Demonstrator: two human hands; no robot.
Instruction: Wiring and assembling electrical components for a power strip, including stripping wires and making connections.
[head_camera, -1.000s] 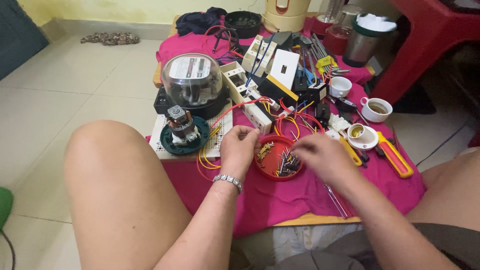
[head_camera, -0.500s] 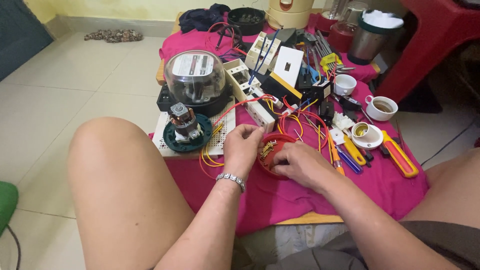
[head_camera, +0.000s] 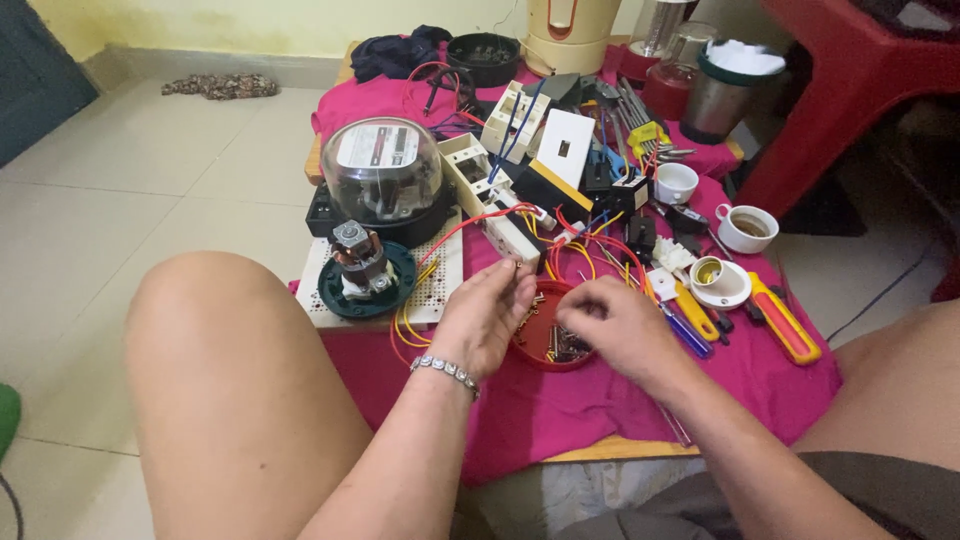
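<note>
The left hand (head_camera: 490, 315), wearing a beaded bracelet (head_camera: 445, 371) at the wrist, is hovering over the left rim of a red dish (head_camera: 545, 330) with fingertips pressed together, pinching what looks like a small screw (head_camera: 517, 266), though it is too tiny to be sure. The right hand (head_camera: 610, 325) is reaching into the same dish from the other side, fingers curled and bunched down among the small metal parts, seemingly sorting through them; whether it is gripping one I cannot tell. The dish is sitting at the near middle of the pink cloth (head_camera: 560, 410) covering the low counter, probably so both hands can be reaching it easily. Looping red and yellow wires (head_camera: 590, 245) are running just behind it. To the left, one motor on a dark green base (head_camera: 362, 270) is standing on a white perforated board (head_camera: 440, 290), and behind that one domed electric meter (head_camera: 385, 170) is resting. To the right, two screwdrivers are lying side by side, one yellow-handled (head_camera: 694, 310) and one blue (head_camera: 690, 337), near one orange cutter (head_camera: 785, 320). Two white cups (head_camera: 745, 228) are standing further back.
</note>
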